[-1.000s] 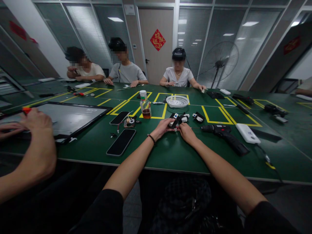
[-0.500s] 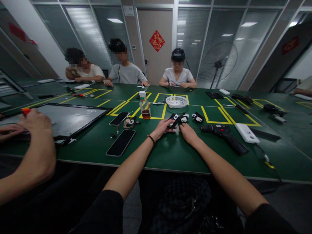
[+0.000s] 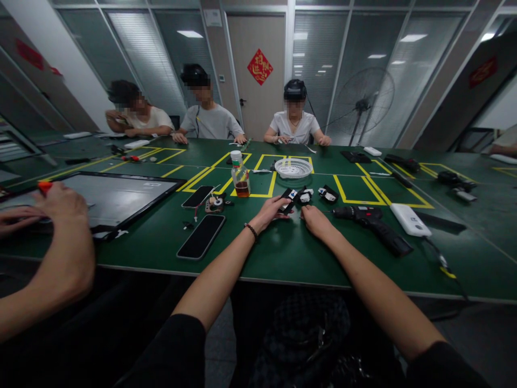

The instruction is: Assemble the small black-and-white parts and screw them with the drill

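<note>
My left hand (image 3: 270,212) grips a small black part (image 3: 288,200) with a white label on its top, a little above the green table (image 3: 283,258). To its right, my right hand (image 3: 315,220) has its fingers closed and pointing toward that part, apart from it. Whether anything is pinched in those fingers is too small to tell. Just beyond my right hand lies a black-and-white piece (image 3: 306,195). A similar black-and-white piece (image 3: 328,194) rests farther right. Closest on the right side is a black power drill (image 3: 375,225), its tip toward my right hand.
Left of my arms lie two phones (image 3: 201,237), a small motor-like assembly (image 3: 215,202) and a bottle of dark liquid (image 3: 241,178). A white basket (image 3: 293,168) stands ahead. A white power bank (image 3: 410,220) sits right. A co-worker's arm (image 3: 67,237) works over a large panel (image 3: 121,196).
My right hand has drawn slightly right, away from the black part in my left hand. My left hand stays nearly still. Across the table, one person's hand has moved outward to the right.
</note>
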`<state>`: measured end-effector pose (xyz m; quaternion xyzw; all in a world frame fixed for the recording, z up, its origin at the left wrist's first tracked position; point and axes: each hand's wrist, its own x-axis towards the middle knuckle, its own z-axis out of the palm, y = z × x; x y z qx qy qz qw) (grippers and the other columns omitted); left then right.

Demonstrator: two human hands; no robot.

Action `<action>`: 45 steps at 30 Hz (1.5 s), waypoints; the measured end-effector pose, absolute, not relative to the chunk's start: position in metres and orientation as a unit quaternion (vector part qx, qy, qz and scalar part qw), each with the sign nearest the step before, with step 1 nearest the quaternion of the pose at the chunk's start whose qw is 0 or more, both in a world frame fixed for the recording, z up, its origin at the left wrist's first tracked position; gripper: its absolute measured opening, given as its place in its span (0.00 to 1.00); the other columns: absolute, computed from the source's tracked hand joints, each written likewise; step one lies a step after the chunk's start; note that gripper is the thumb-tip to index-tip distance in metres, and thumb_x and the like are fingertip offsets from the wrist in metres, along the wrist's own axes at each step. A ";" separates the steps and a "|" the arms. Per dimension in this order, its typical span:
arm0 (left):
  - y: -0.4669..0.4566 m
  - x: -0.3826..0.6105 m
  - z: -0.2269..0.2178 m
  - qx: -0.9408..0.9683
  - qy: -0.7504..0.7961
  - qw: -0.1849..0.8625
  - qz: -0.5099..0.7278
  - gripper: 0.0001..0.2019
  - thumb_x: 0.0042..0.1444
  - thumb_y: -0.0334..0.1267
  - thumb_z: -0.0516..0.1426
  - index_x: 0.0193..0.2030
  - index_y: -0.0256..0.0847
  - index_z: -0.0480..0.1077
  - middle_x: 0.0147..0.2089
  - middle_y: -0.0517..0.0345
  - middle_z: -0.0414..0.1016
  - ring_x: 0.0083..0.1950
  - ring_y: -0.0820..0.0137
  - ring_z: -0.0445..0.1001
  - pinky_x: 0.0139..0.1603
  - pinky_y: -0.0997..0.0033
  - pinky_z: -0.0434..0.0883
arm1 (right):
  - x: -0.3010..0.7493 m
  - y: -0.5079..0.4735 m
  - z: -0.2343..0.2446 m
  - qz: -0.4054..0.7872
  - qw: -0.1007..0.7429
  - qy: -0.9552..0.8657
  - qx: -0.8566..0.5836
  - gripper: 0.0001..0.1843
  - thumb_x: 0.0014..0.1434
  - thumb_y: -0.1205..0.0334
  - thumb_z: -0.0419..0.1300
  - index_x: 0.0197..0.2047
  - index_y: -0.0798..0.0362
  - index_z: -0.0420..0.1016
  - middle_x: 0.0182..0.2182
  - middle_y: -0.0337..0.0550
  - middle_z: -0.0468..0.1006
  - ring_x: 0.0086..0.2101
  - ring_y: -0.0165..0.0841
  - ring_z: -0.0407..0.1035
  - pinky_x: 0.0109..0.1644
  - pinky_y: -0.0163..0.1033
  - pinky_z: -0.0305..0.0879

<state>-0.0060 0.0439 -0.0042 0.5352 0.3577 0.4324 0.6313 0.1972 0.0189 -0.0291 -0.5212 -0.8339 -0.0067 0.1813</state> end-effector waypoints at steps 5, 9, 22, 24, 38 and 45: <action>0.042 -0.005 -0.001 0.521 0.370 0.632 0.439 0.17 0.52 0.43 0.63 0.46 0.35 0.73 0.45 0.45 0.77 0.38 0.64 0.80 0.32 0.71 0.77 | 0.200 0.023 -0.033 -0.005 0.173 -0.840 -0.514 0.09 0.61 0.74 0.51 0.39 0.56 0.71 0.38 0.54 0.74 0.40 0.41 0.66 0.47 0.41 0.60; 0.042 -0.005 0.000 0.515 0.376 0.634 0.438 0.17 0.51 0.42 0.64 0.46 0.35 0.72 0.45 0.45 0.78 0.38 0.63 0.80 0.32 0.70 0.77 | 0.201 0.024 -0.033 0.001 0.176 -0.843 -0.509 0.08 0.61 0.73 0.52 0.39 0.56 0.72 0.38 0.53 0.74 0.40 0.40 0.66 0.47 0.40 0.60; 0.048 -0.008 -0.007 0.534 0.367 0.629 0.429 0.19 0.52 0.45 0.63 0.48 0.36 0.72 0.45 0.45 0.78 0.42 0.61 0.79 0.32 0.70 0.77 | 0.208 0.017 -0.021 0.072 0.236 -0.861 -0.445 0.09 0.62 0.69 0.57 0.45 0.55 0.76 0.42 0.50 0.74 0.43 0.37 0.68 0.47 0.37 0.61; 0.048 -0.008 -0.008 0.536 0.366 0.627 0.430 0.20 0.52 0.45 0.63 0.48 0.36 0.72 0.45 0.44 0.78 0.43 0.60 0.79 0.32 0.70 0.77 | 0.207 0.017 -0.020 0.082 0.242 -0.867 -0.427 0.11 0.61 0.68 0.58 0.47 0.53 0.76 0.44 0.49 0.73 0.44 0.37 0.68 0.49 0.38 0.61; 0.051 -0.008 -0.010 0.540 0.361 0.629 0.427 0.21 0.52 0.45 0.63 0.49 0.36 0.72 0.46 0.45 0.77 0.40 0.62 0.79 0.33 0.69 0.78 | 0.200 0.010 -0.017 0.059 0.204 -0.861 -0.463 0.06 0.64 0.69 0.53 0.37 0.57 0.72 0.38 0.52 0.74 0.38 0.36 0.68 0.44 0.37 0.61; 0.047 -0.007 -0.006 0.542 0.376 0.619 0.426 0.22 0.51 0.45 0.64 0.50 0.35 0.72 0.46 0.44 0.77 0.41 0.62 0.79 0.33 0.69 0.78 | 0.205 0.016 -0.018 0.149 0.322 -0.805 -0.476 0.04 0.62 0.65 0.57 0.38 0.54 0.73 0.32 0.44 0.77 0.32 0.34 0.70 0.39 0.37 0.63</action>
